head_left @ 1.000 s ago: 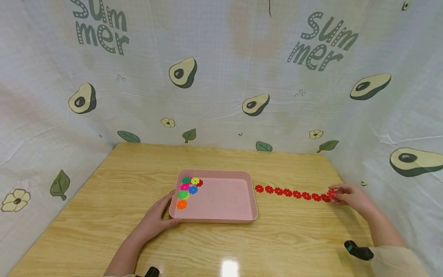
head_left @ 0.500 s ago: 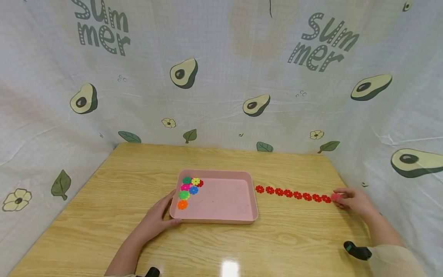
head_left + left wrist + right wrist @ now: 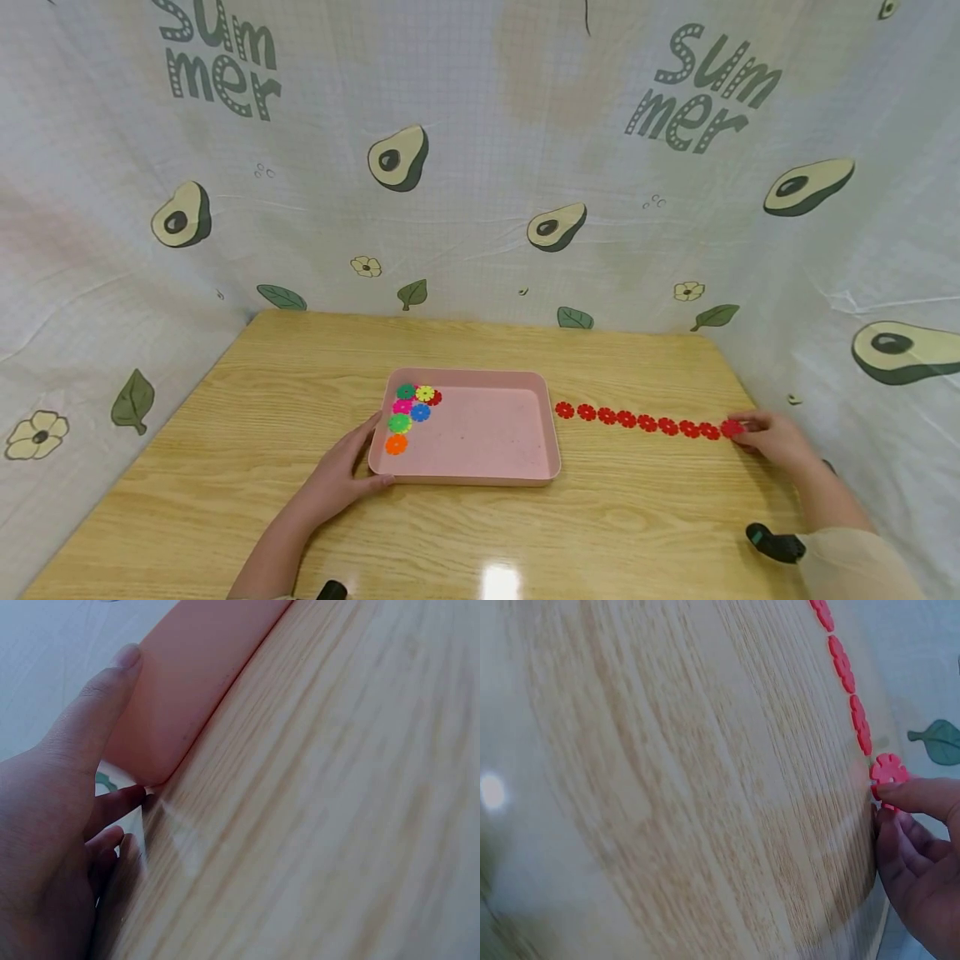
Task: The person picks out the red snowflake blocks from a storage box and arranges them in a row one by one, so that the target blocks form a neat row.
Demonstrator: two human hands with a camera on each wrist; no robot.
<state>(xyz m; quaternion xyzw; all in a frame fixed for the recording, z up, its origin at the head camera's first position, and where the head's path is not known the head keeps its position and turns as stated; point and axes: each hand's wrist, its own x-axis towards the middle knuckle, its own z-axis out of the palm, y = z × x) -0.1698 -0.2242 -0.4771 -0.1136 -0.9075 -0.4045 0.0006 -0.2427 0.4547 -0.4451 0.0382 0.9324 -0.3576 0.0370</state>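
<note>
My right hand (image 3: 772, 442) pinches a red snowflake building disc (image 3: 889, 771) between thumb and fingers at the right end of a row. Several more red snowflake discs (image 3: 647, 422) run in that row from the tray's right side across the table. At the near left corner of the pink tray (image 3: 480, 450), my left hand (image 3: 337, 471) holds on, thumb along the front wall and fingers at the left side. Inside the tray's left part lie green, yellow, pink, blue, red and orange discs (image 3: 396, 444), some overlapping. The left wrist view shows the tray's outer wall (image 3: 195, 675) against the thumb.
The wooden table (image 3: 480, 533) ends at a patterned cloth (image 3: 465, 250) behind and at both sides. Its right edge runs close by the right hand. Black wrist straps (image 3: 776, 543) show near the sleeves.
My right hand has moved slightly right and lowered the red disc from over the last piece to the row's right end. The left hand and tray stay put.
</note>
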